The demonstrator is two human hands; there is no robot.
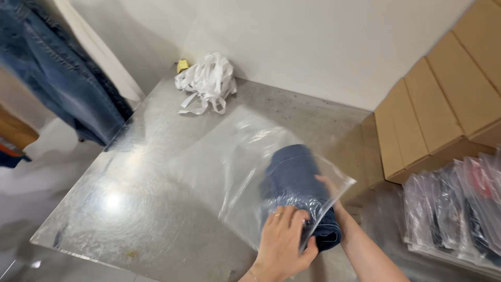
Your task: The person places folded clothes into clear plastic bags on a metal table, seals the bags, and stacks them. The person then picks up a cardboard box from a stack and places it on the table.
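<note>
Folded jeans (295, 175): I see a dark blue denim bundle lying near the bench's front right corner, most of it inside the clear plastic bag (245, 162), its seamed end poking out at the bag's mouth.
Left hand (282, 243): it lies flat on the near end of the jeans through the film, fingers (286, 215) together and curled over the bundle, gripping bag and denim at once.
Right hand (330, 189): it sits at the right side of the jeans, partly inside the bag's mouth; I cannot tell whether those fingers are spread or closed, as the film and denim hide them.
Handling: I judge the denim soft but dense, fairly weighty, and it keeps its fold if held at the thick seamed end. The bag is thin, limp and slippery, best pinched at its open edge.
Edges: the jeans lie close to the bench (135, 209) front edge and right edge.
Open room: left of the jeans and beyond them the steel surface is bare up to the white strap bundle (206, 81) at the far wall. Cardboard boxes (443, 99) and bagged garments (459, 203) crowd the jeans' right.
</note>
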